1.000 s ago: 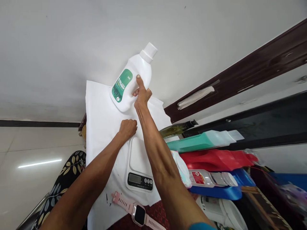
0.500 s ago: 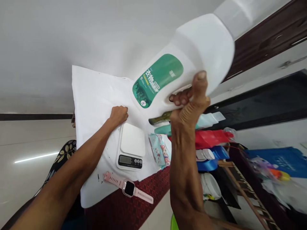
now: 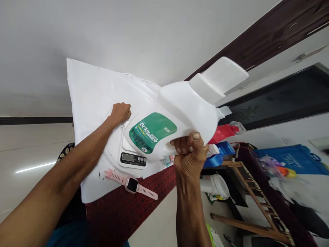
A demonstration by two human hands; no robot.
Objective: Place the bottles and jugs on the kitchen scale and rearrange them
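- Pale grey wall fills the upper part of my feed, and a white cloth covers the table below it, with a patterned red cloth showing past its near edge.
- From my seat I see 1 large white bottle, its green label facing me and its cap towards the upper right.
- My right hand is wrapped around the bottle's handle, thumb in front and fingers through the gap.
- The bottle's base is in front of the plate of a kitchen scale and hides much of it; I cannot tell whether the 2 touch.
- I read no figures on the scale's screen.
- My left hand is curled into a fist on the white cloth, just beside the scale's far edge; I cannot tell whether anything is inside it.
- Nearest me lies 1 pink watch, its strap reaching from the white cloth onto the red cloth.
- Behind the bottle, to the right, I make out something red and something blue, both partly hidden.
- Farther down on that side are a white bucket and a wooden frame.
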